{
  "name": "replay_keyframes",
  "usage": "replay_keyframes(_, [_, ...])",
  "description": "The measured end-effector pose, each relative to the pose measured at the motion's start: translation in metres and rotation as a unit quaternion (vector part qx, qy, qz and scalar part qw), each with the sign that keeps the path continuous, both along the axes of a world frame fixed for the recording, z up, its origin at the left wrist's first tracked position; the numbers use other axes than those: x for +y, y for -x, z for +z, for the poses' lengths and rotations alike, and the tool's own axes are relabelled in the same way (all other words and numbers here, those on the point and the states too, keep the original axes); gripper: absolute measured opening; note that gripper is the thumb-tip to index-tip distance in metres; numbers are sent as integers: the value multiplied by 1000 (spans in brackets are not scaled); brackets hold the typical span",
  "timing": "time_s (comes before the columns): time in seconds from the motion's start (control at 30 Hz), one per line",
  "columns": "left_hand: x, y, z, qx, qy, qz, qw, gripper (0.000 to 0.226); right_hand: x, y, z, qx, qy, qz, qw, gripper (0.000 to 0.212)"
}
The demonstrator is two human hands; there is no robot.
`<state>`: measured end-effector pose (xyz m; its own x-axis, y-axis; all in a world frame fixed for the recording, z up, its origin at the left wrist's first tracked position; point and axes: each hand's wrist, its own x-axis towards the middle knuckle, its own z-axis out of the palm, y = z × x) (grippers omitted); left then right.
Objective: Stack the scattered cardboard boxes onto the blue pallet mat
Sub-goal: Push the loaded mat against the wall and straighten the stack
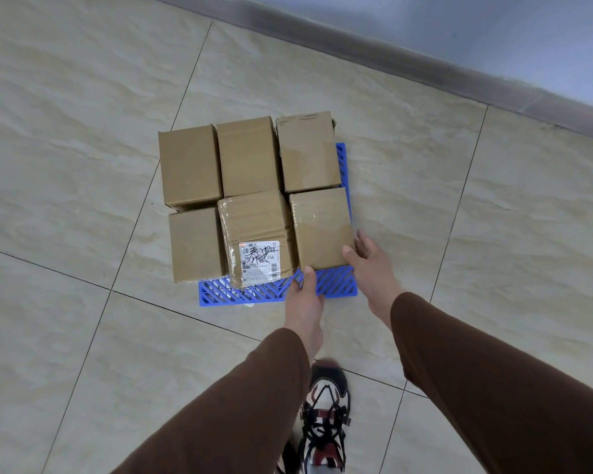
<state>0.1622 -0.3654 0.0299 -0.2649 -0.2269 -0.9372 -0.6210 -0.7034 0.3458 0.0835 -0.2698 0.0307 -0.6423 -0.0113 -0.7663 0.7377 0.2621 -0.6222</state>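
Observation:
Several brown cardboard boxes stand packed in two rows on the blue pallet mat (332, 282), whose lattice shows along the near and right edges. The near-right box (319, 224) has clear tape across its top. My right hand (368, 265) wraps its near-right corner, thumb on the near face, fingers along the right side. My left hand (305, 295) touches that box's near-left bottom corner with the thumb, fingers low over the mat. Beside it sits a wrapped box with a white shipping label (259, 261).
Beige floor tiles with dark grout lines surround the mat. A grey skirting board and wall (425, 63) run diagonally behind the boxes. My shoe (324, 415) stands on the floor just below the mat, between my brown sleeves.

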Motion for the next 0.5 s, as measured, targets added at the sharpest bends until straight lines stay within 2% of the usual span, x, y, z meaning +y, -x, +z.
replay_keyframes(0.17, [-22, -36, 27, -17, 22, -123, 992, 77, 9, -10, 16, 1, -6, -1, 1000, 62])
replay_keyframes(0.3, [-62, -73, 26, -50, 101, -197, 974, 79, 18, -18, 12, 23, -109, 39, 993, 52])
replay_keyframes(0.4, [-102, -93, 14, -65, 188, -260, 945, 85, 24, -25, -2, -13, -155, 108, 982, 60])
replay_keyframes(0.5, [-144, -105, -10, -57, 271, -321, 905, 88, 28, -32, -16, -8, -227, 206, 952, 73])
